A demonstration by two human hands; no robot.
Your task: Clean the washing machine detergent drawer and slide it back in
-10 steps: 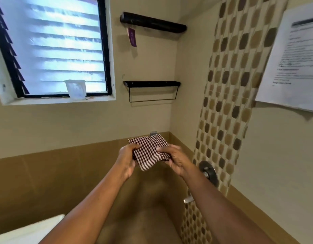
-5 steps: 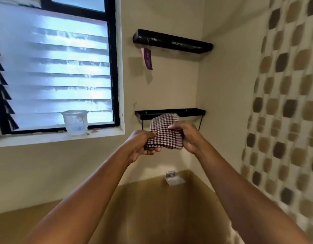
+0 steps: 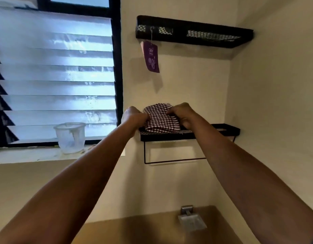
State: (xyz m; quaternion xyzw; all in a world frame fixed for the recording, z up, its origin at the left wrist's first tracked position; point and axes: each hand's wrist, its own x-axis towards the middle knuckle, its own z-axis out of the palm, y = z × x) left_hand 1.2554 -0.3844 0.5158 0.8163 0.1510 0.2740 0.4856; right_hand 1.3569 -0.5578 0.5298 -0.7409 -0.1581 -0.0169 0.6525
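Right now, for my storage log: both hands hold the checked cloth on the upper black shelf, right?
No. The head view shows the left hand and right hand holding the checked cloth on the lower black shelf, not the upper black shelf.

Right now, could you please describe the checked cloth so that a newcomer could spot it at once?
Find the louvred window; right of it, a black upper shelf hangs above a lower shelf. The cloth rests on the lower shelf, gripped by the left hand and the right hand. It is the only fabric there, checked dark red and white.
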